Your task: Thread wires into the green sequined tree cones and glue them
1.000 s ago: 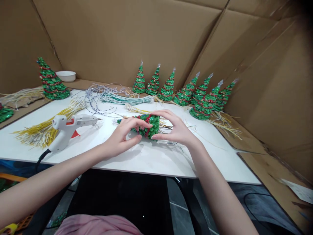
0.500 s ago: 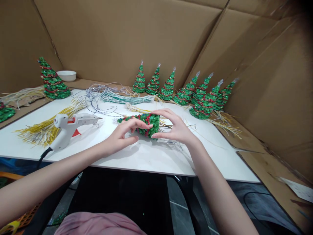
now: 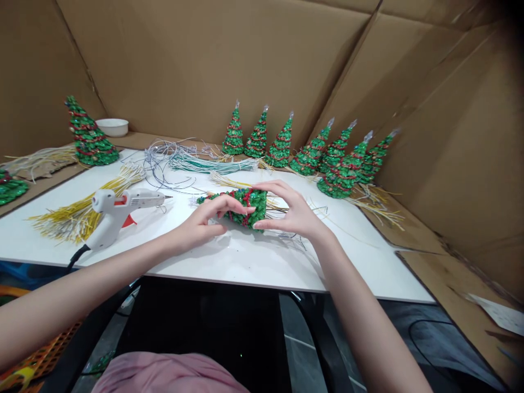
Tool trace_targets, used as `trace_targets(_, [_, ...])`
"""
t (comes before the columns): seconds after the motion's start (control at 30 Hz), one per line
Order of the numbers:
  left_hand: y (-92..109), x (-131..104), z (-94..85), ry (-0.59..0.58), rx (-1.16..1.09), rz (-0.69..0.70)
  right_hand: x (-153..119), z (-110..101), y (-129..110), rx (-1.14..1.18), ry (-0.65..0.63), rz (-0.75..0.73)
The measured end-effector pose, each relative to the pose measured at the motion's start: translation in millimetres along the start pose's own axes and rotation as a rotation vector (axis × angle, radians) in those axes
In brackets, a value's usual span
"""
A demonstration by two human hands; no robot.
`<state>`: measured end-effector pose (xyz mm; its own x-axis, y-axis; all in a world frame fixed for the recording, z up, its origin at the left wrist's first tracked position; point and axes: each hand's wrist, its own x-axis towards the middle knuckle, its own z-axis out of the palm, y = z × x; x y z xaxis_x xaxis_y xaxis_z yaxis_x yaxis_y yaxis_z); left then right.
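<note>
Where our two hands meet over the white tabletop (image 3: 245, 262), we have a small green glitter tree (image 3: 241, 206) with red garland bands lying on its side, tip pointing toward our left and base toward our right. Our left hand (image 3: 200, 224) is curled around its narrow half, fingers laid over the top and thumb underneath, so much of that end is covered and only the tip pokes out. Our right hand (image 3: 292, 215) pinches the wide end between an upper finger and the thumb, hiding the underside of the base; we cannot tell whether the tree rests on the table or is lifted just off it. Thin wires trail from beneath our right hand, too fine to follow. Just to our left lies a white glue gun (image 3: 117, 210) with an orange trigger, nozzle aimed at the tree, its black cord dropping over the table edge. Beyond it spread a yellow wire bundle (image 3: 77, 215), a tangle of silvery wire (image 3: 161, 158) and a green wire bundle (image 3: 213, 165). A row of finished trees (image 3: 311, 155) stands along the cardboard wall (image 3: 204, 60). A larger tree (image 3: 88, 136) stands far left beside a white bowl (image 3: 112, 126), and another tree at the left edge is cut off.
</note>
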<state>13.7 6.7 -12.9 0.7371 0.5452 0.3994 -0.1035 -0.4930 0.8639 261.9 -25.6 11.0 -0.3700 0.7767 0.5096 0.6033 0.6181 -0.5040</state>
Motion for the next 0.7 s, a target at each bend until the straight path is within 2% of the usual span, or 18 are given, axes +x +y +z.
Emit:
trace_targets(0.3, [-3.4, 2.2, 0.6, -0.004, -0.061, 0.04, 0.4, 0.3, 1.6, -0.004, -0.009, -0.001])
trace_targets(0.57, [0.2, 1.4, -1.9, -0.01, 0.015, 0.011, 0.0, -0.4, -0.3, 0.0, -0.01, 0.009])
trace_targets(0.7, [1.9, 1.9, -3.0, 0.005, -0.147, 0.005, -1.1, -0.7, 0.6, 0.0, -0.012, 0.021])
